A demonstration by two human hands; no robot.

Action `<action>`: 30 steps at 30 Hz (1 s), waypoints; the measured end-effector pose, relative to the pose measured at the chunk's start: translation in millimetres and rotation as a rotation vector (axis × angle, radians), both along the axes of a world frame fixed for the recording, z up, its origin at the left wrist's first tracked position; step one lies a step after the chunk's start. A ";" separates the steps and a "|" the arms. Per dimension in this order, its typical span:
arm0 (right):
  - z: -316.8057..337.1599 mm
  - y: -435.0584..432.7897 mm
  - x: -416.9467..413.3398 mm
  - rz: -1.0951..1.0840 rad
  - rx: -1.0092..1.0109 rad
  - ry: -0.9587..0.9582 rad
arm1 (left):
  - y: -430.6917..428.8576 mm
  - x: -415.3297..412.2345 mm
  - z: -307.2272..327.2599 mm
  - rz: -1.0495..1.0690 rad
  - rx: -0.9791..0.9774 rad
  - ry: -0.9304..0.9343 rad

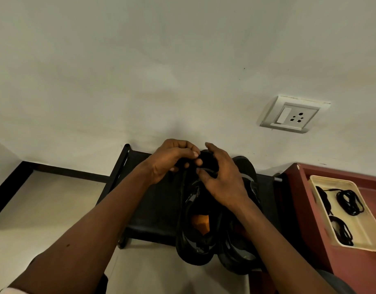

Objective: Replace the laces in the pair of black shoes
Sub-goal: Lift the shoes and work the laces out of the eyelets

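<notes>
- Head view: a black shoe with an orange inside (198, 225) stands on a low black shelf (155, 200) by the pale wall (140, 81). Its heel points toward the person.
- A second black shoe (244, 166) stands touching it on the right.
- The left hand (170, 164) is at the far end of the first shoe. Its fingers (183, 145) are curled and pinch the black stuff there.
- The right hand (223, 181) is just beside it. Its fingers (212, 147) are bent and spread, and the thumb touches the same shoe. Nobody can tell if it holds anything.
- Coiled black laces (350, 202) lie in a cream plastic tray (331, 181) on a dark red desk (297, 192) at the right.
- A white wall socket (293, 115) sits above.
</notes>
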State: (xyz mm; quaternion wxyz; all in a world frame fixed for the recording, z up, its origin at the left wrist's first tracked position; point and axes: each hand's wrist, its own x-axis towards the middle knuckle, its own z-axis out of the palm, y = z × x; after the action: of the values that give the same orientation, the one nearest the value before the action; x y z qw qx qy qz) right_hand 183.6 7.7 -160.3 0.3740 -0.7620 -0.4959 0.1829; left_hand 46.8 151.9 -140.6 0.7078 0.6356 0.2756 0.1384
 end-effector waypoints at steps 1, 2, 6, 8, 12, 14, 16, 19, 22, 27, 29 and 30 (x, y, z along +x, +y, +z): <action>1.1 0.2 -1.9 0.000 0.037 0.018 | -1.0 -2.0 1.4 -0.033 0.007 -0.007; 2.4 0.7 -3.1 -0.009 0.073 0.017 | -1.9 -3.5 2.2 -0.041 0.024 -0.014; 11.8 -2.4 -2.8 -0.081 0.114 0.022 | -5.5 -9.2 4.5 0.110 0.155 -0.072; 16.2 -8.1 -2.0 -0.057 0.118 0.078 | -8.4 -13.9 5.0 0.164 0.197 -0.090; 24.0 -24.4 -4.6 -0.051 0.147 0.326 | -16.2 -22.1 5.2 0.187 0.335 0.048; 28.0 -33.3 -8.2 -0.064 0.157 0.486 | -25.4 -26.4 9.8 0.131 0.543 0.279; 33.6 -40.8 -11.4 -0.069 0.153 0.605 | -38.7 -31.2 16.0 0.087 0.867 0.565; 45.3 -47.5 -16.5 -0.079 0.160 0.683 | -59.4 -34.6 25.4 0.116 1.134 0.742; 57.1 -52.7 -21.2 -0.033 0.118 0.703 | -69.7 -37.7 34.2 0.112 1.103 0.507; 71.9 -64.8 -30.8 0.061 0.040 0.877 | -83.8 -38.4 35.3 -0.011 0.672 -0.105; 75.6 -69.0 -33.4 0.074 0.020 0.997 | -82.9 -39.9 34.2 -0.001 0.415 -0.179; 76.0 -71.0 -34.1 0.082 0.005 1.036 | -80.5 -41.3 34.8 0.013 0.310 -0.202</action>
State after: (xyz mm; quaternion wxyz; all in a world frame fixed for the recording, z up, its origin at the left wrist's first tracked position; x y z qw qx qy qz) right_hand 149.5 -63.3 -84.3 0.5648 -0.5507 -0.2758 0.5493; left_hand 5.5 71.4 -105.8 0.6245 0.7182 0.1824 0.2470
